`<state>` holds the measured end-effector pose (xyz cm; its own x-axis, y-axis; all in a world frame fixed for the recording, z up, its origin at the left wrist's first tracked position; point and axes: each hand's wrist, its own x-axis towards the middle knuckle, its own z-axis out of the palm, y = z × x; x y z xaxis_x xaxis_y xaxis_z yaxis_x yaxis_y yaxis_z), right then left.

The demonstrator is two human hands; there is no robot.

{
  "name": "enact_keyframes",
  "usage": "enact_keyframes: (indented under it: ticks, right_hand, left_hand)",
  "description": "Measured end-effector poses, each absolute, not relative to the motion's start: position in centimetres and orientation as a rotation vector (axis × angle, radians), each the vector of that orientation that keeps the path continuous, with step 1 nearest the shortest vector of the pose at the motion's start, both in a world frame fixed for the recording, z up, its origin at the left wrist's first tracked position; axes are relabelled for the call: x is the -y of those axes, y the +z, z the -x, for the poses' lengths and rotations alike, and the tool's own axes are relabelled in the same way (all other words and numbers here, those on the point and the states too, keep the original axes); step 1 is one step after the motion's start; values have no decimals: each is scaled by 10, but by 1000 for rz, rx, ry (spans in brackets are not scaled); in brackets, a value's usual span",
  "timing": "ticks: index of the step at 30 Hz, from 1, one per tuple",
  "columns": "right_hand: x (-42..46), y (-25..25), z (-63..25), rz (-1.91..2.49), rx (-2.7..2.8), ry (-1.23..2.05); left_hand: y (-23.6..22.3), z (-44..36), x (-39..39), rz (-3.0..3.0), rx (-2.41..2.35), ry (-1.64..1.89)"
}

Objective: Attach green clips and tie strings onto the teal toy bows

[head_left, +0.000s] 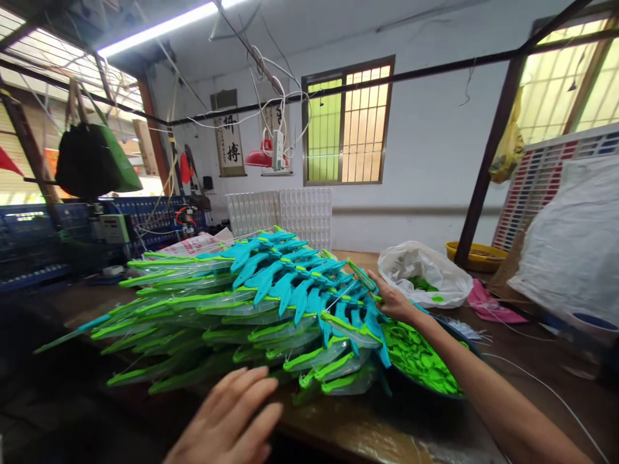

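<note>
A big heap of green-edged clear plastic pieces (193, 309) with teal toy parts (290, 277) on top covers the wooden table (367, 432). My left hand (232, 419) lies near the table's front edge, fingers stretched out and together, holding nothing, just in front of the heap. My right hand (394, 301) reaches across to the heap's right side and touches a teal-and-green piece (362, 277) there; whether its fingers grip it I cannot make out. Below my right forearm sits a dark basin of small bright green parts (420, 354).
A white plastic bag (425, 274) with green bits lies behind the basin. A yellow bowl (476, 256), pink cloth (488, 303) and a large white sack (575, 245) stand at right. White trays (280, 209) lean on the far wall. Cables hang overhead.
</note>
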<state>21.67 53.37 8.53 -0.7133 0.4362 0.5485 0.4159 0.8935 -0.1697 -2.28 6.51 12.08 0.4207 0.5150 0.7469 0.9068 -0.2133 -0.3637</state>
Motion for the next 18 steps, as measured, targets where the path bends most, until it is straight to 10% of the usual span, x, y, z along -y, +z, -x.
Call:
enact_keyframes:
  ticks: [9,18]
  right_hand:
    - [-502,74,-159,782,2580,51]
    - [-488,82,-139,831,2560,3]
  left_hand:
    - [111,-25,-247,2176,1373,-204]
    - [130,-22,-252,2132,1575,-97]
